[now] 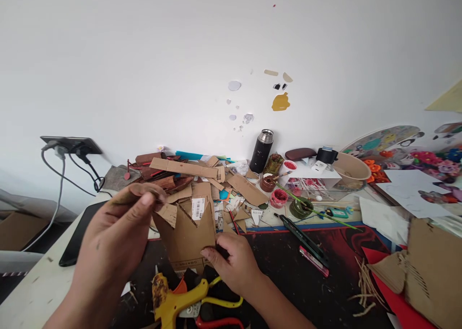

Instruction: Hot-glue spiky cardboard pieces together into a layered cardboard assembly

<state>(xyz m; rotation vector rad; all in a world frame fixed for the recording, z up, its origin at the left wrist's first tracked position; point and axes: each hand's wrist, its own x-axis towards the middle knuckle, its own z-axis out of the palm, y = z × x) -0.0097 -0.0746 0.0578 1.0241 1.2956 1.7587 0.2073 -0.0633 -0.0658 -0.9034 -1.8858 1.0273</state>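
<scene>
My right hand (234, 261) grips the right edge of a brown cardboard piece (187, 242) with a V-shaped notch in its upper edge. Thumb and fingers of my left hand (122, 218) are pinched together at that piece's upper left corner. From its fingertips extends a small cardboard piece (168, 215); whether it is still joined to the larger one, I cannot tell. Under my hands lie a yellow hot glue gun (180, 300) and cutting tools with yellow handles (224, 302) and red handles (220, 323).
Cardboard scraps (249, 189) are heaped along the wall. Nearby stand a black thermos (262, 151), paint jars (278, 199) and a beige bowl (352, 167). A dark green-black utility knife (303, 240) lies on the dark mat, with cardboard (436, 266) at right. A power strip (72, 144) is at left.
</scene>
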